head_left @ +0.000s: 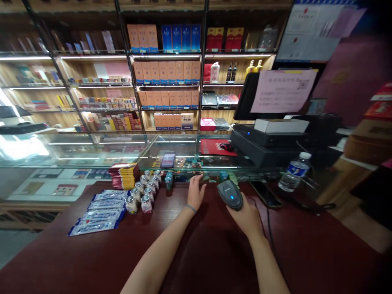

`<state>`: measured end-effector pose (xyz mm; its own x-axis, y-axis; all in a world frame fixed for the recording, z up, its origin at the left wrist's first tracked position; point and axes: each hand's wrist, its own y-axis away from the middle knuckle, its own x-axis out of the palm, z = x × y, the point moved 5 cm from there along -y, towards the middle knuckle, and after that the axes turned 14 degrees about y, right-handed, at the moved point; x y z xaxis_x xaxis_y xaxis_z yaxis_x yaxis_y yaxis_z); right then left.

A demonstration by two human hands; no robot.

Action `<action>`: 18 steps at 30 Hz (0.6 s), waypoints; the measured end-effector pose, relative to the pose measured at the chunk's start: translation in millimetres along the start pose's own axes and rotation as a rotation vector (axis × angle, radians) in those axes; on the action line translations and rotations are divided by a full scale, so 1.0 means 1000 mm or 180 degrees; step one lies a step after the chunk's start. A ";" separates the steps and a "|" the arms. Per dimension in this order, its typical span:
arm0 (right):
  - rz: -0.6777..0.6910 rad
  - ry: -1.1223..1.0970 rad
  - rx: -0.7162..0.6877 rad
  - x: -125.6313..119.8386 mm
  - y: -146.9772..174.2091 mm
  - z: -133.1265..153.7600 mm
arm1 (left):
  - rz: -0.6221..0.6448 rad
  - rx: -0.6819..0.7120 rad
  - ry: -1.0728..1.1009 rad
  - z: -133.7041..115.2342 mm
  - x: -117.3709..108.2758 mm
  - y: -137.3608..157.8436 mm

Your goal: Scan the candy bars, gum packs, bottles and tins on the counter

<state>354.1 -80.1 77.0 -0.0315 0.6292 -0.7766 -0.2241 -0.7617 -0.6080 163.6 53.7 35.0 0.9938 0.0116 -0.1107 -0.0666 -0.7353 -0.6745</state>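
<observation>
My right hand (247,216) is wrapped round a black barcode scanner (229,195) with a lit blue light on top, held above the dark red counter (211,245). My left hand (195,194), a thin band at its wrist, reaches toward the counter's far edge with fingers stretched out and nothing visible in them. To its left stand small dark bottles (168,183). Further left are several small lidded jars (147,202) in rows, stacked red and yellow packs (124,175), and flat blue-and-clear packets (99,212).
A phone (266,194) and a water bottle (294,173) are right of the scanner, among cables. A glass display case (180,143) runs behind the counter, bearing a red mouse pad (212,148) and a black register machine (275,143). Shelves of boxes (167,73) line the wall.
</observation>
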 end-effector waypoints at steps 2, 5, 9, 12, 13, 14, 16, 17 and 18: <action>-0.0150 0.0083 0.0091 -0.004 -0.002 -0.009 | 0.0170 -0.0075 0.0121 0.003 0.029 -0.006; -0.0376 0.0057 0.0201 -0.008 -0.004 -0.016 | 0.0407 -0.0143 0.0233 0.011 0.066 -0.016; -0.0518 0.0002 0.0241 -0.010 -0.003 -0.018 | 0.0564 -0.0185 0.0128 0.021 0.093 -0.025; -0.0430 0.0031 0.0242 -0.009 -0.002 -0.017 | 0.0658 -0.0161 -0.0075 0.021 0.100 -0.027; -0.0382 0.0055 0.0258 -0.008 -0.001 -0.017 | 0.0691 -0.0131 -0.0120 0.020 0.101 -0.027; -0.0335 0.0073 0.0276 -0.007 -0.001 -0.017 | 0.0712 -0.0097 -0.0153 0.018 0.101 -0.027; -0.0278 0.0083 0.0301 -0.005 0.000 -0.017 | 0.0710 -0.0042 -0.0206 0.014 0.101 -0.026; -0.0270 0.0076 0.0304 -0.005 0.000 -0.017 | 0.0696 -0.0027 -0.0226 0.011 0.101 -0.026; -0.0278 0.0069 0.0299 -0.005 0.000 -0.017 | 0.0693 -0.0018 -0.0237 0.009 0.100 -0.025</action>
<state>370.7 -85.7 77.7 0.0130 0.6882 -0.7254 -0.3154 -0.6856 -0.6561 264.3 79.4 34.8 0.9467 -0.0980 -0.3069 -0.2780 -0.7297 -0.6247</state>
